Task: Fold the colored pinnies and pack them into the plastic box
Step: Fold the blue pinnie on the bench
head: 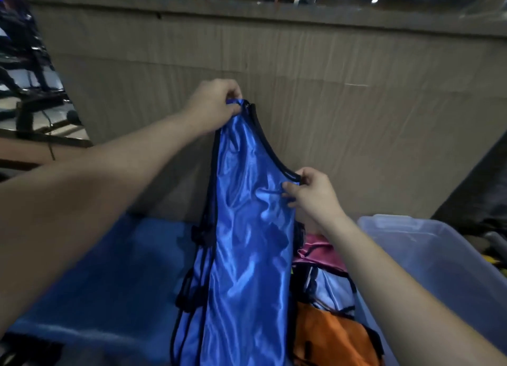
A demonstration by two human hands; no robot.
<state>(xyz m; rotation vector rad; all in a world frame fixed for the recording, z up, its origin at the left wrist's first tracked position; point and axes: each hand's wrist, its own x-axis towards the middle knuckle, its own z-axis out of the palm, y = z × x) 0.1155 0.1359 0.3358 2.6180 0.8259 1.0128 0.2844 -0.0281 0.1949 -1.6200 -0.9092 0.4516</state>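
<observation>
Glossy blue satin, creased and catching the light in streaks, makes up the one pinny (247,245) held up in mid-frame; it is edged with black binding that curves in a scooped armhole or neckline between the two hands, and thin black cords with small toggles hang down its left side. Two bare hands hold it: the left hand (212,106), raised higher, pinches the bunched top of a shoulder strap between thumb and curled fingers, while the right hand (311,194), lower and to the right, pinches the black-bound edge at the bottom of the curve. The pinny hangs upright from these two grips, its lower part running out of the bottom of the frame, in front of a pile (326,289) of further pinnies just to its right. In that pile three colours can be told apart: one pink piece on top, one pale blue-white piece with black trim in the middle, and one orange piece lowest; how many garments lie beneath cannot be told. One translucent plastic box (428,258), rectangular with rounded corners and a moulded rim, stands just beside the pile at the right; its inside is not visible clearly. Everything rests on a blue, matte, soft-looking cloth (109,283). Behind stands one wide sheet of ribbed brown cardboard (329,63), upright like a wall.
</observation>
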